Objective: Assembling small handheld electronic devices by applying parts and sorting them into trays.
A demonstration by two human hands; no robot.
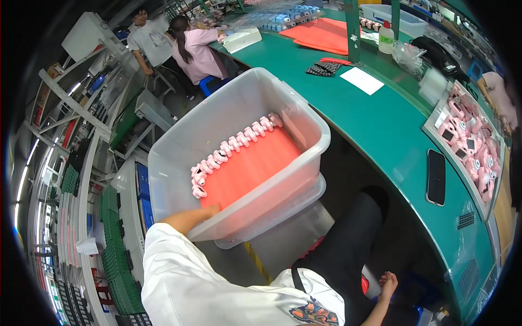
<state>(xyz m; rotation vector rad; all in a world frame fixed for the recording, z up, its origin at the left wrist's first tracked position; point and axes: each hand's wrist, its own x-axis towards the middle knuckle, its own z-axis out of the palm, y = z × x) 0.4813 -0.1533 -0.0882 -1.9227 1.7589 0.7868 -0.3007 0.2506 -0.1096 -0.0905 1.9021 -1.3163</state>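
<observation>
A large translucent plastic bin point(239, 92) stands in front of me, slightly left. On its bottom lies a red sheet point(250, 168). A curved row of several small pink camera-shaped toys point(234, 144) runs along the sheet's far and left side. My left hand point(209, 212) reaches over the bin's near left wall and is down at the sheet's near left corner. Its fingers are mostly hidden there, so their grip does not show. My right hand point(387, 283) hangs low beside my right leg, fingers curled in, with nothing visible in it.
To the right, a green workbench point(375, 141) carries a black phone point(435, 177), a tray of pink toy cameras point(472, 142), a dark glove point(324, 67), a white paper point(361, 81), red sheets point(321, 36) and a bottle point(385, 38). Two people point(190, 49) are at the back left, near shelving point(76, 103).
</observation>
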